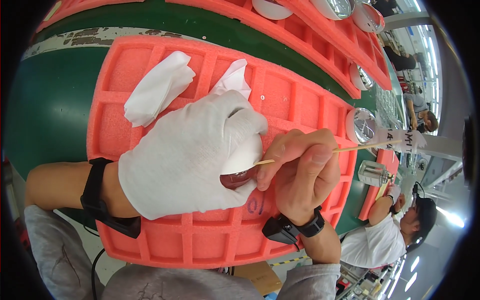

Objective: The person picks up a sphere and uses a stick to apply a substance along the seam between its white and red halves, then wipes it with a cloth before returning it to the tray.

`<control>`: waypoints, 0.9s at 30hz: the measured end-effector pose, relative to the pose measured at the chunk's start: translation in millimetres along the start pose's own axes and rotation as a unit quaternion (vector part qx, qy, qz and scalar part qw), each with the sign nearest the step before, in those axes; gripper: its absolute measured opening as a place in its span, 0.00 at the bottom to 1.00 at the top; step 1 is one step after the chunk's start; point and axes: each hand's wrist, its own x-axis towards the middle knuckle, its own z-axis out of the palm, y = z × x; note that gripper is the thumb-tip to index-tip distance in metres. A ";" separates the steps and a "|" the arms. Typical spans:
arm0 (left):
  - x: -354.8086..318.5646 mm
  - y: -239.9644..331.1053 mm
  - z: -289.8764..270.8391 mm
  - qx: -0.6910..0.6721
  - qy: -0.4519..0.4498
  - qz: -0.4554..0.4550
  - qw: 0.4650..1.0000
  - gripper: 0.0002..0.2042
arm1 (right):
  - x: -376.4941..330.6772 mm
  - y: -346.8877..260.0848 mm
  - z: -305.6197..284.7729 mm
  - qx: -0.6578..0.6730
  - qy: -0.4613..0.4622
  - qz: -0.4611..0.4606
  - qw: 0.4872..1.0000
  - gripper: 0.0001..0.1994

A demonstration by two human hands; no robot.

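A green table (55, 110) lies beneath both hands, and a pink foam tray (187, 245) with square compartments extends under and around them. The gloved left hand (185, 155) curls around a rounded white piece (243, 159), which sits between the two hands, directly above the tray; its lower part is dark and glossy. The bare right hand (300, 167) pinches a thin wooden stick (367, 147) between thumb and fingers. The stick's near tip points left to the white piece; whether it makes contact cannot be told. Beyond the left hand, two crumpled white wipes (159, 90) rest on the tray. Right of the right hand stands a clear jar (372, 172); farther right, a co-worker (380, 240) is seated.
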 end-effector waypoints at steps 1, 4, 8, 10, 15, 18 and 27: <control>-0.9 -1.2 -0.3 0.006 -0.003 0.003 1.000 0.25 | -0.9 -0.3 -0.1 0.000 0.000 0.001 1.000 0.17; -1.9 -2.7 -1.1 0.016 -0.007 0.011 1.000 0.26 | -2.0 -3.9 -0.4 -0.094 -0.047 -0.051 0.993 0.18; -0.3 -1.6 -1.0 -0.008 0.009 0.008 1.000 0.25 | 3.7 -7.4 -3.0 -0.157 -0.100 -0.107 0.977 0.20; -0.8 -2.8 0.2 -0.006 0.016 0.025 1.000 0.25 | 3.0 -7.6 -2.4 -0.149 -0.100 -0.101 0.978 0.20; -2.4 -1.3 -0.7 -0.010 0.018 0.011 1.000 0.24 | 2.5 -6.6 -0.4 -0.129 -0.099 -0.087 0.983 0.20; -1.9 -1.7 -0.3 0.011 0.025 0.035 0.999 0.24 | 2.9 -5.2 -0.4 -0.124 -0.105 -0.082 0.983 0.20; -3.1 -3.9 1.4 0.032 0.033 0.051 0.998 0.23 | 7.0 -4.4 -2.2 -0.109 -0.131 -0.072 0.983 0.20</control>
